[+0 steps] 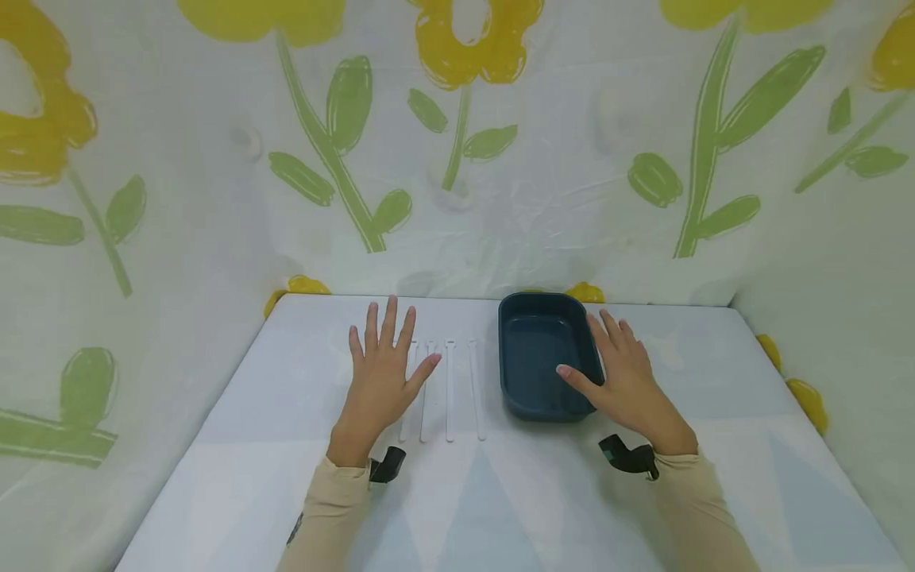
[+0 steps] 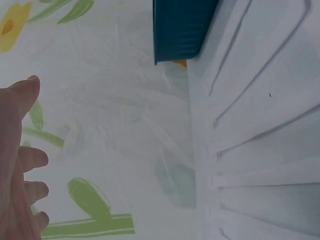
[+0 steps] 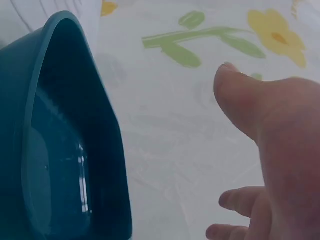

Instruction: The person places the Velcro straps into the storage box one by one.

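Observation:
A dark blue-green rectangular tub (image 1: 542,357) with rounded corners stands at the back of the white table, right of the middle. To its left, several thin white strips (image 1: 450,397) with small wider heads lie side by side, pointing away from me. My left hand (image 1: 382,377) hovers palm down with fingers spread, partly covering the leftmost strips. Over the tub's right side hangs my right hand (image 1: 625,377), fingers extended and thumb reaching across the rim. In the right wrist view, a gap shows between that hand and the tub (image 3: 107,170). Both hands hold nothing.
The white table (image 1: 272,485) bears pale blue triangle shapes. A white sheet (image 1: 543,214) printed with yellow flowers and green leaves hangs behind it and along both sides. Small dark devices (image 1: 629,457) are worn at both wrists.

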Demonstrator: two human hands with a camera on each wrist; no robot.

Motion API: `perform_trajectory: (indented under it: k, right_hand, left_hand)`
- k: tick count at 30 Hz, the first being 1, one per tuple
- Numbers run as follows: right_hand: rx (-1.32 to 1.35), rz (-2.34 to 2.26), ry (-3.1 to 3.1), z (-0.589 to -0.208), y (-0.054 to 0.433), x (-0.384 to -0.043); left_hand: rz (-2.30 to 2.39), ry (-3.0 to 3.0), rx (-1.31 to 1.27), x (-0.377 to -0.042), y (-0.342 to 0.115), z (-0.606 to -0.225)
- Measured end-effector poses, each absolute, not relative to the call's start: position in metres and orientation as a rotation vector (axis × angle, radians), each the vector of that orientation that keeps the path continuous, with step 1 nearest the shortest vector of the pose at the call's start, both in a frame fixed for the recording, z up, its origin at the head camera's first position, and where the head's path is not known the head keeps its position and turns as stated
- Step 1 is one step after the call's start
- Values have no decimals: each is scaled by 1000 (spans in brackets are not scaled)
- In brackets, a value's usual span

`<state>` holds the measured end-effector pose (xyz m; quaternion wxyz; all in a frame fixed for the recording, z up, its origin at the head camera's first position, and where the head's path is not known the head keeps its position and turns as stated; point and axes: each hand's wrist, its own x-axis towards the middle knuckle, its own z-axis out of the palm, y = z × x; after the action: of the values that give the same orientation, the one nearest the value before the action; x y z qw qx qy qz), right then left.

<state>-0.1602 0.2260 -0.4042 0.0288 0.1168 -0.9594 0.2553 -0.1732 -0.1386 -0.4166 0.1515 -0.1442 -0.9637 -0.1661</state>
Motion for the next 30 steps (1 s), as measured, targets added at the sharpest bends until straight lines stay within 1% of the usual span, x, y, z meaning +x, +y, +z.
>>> perform_trajectory:
  k: [8, 22, 30]
  right_hand:
    - [340, 1033, -2969, -409, 240, -157]
    - [307, 1211, -2950, -424, 255, -160]
    - [296, 1288, -2929, -435, 262, -162]
  left_hand:
    - [-674, -2776, -387, -172, -158, -414]
    - [-874, -2639, -306, -166, -193, -409]
    - [-955, -2672, -172, -160, -208, -412]
